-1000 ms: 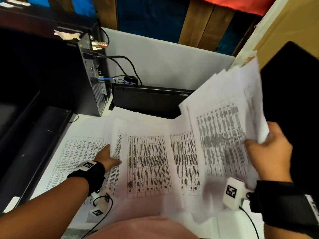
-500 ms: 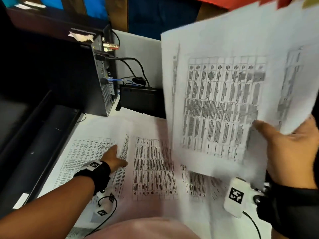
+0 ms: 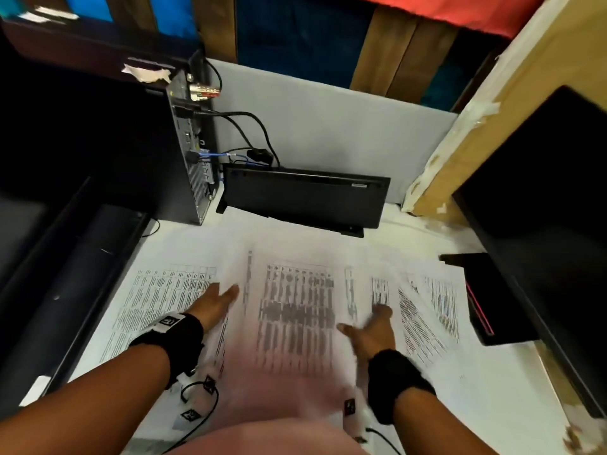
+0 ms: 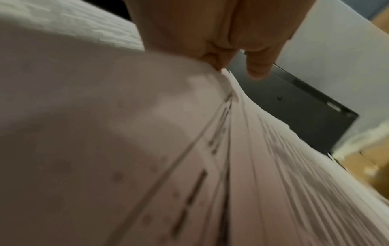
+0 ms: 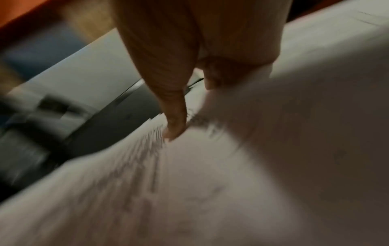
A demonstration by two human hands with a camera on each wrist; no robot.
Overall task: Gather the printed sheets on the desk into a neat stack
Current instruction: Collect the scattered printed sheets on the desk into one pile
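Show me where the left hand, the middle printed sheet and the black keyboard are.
left hand (image 3: pixel 213 302): head view, back of the hand.
middle printed sheet (image 3: pixel 295 310): head view, its blurred printed table.
black keyboard (image 3: pixel 305 198): head view, its dark underside, propped against the partition.

An office desk: a computer tower (image 3: pixel 193 152) with cables, a monitor (image 3: pixel 551 224), grey partition (image 3: pixel 328 126).

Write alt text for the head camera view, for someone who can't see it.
Two hands, left hand and right hand, rest at either side of a blurred printed sheet on a white desk, with more sheets spread to both sides. A black keyboard leans against the partition behind.
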